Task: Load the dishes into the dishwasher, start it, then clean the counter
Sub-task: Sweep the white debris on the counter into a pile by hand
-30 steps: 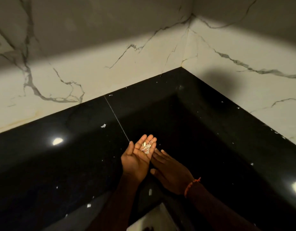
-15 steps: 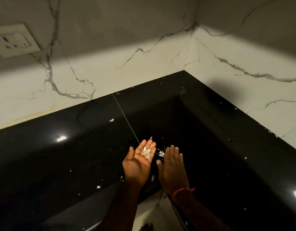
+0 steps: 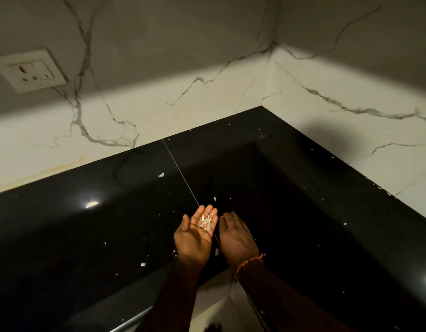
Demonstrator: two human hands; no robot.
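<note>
Black worktop (image 3: 111,236) corner | you're cleaning it: left hand (image 3: 195,236) cupping crumbs (image 3: 205,221) in a relaxed grip, right hand (image 3: 236,238) lying flat beside | next: sweeping scattered bits (image 3: 161,174) into that palm.

Home kitchen, black counter (image 3: 111,224), marble backsplash (image 3: 183,109)

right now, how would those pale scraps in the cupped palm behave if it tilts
The scraps look thin and flaky, so probably very light and apt to slide off the left hand. Loose in an open palm, they would likely scatter over the glossy counter like the other flecks there.
</note>
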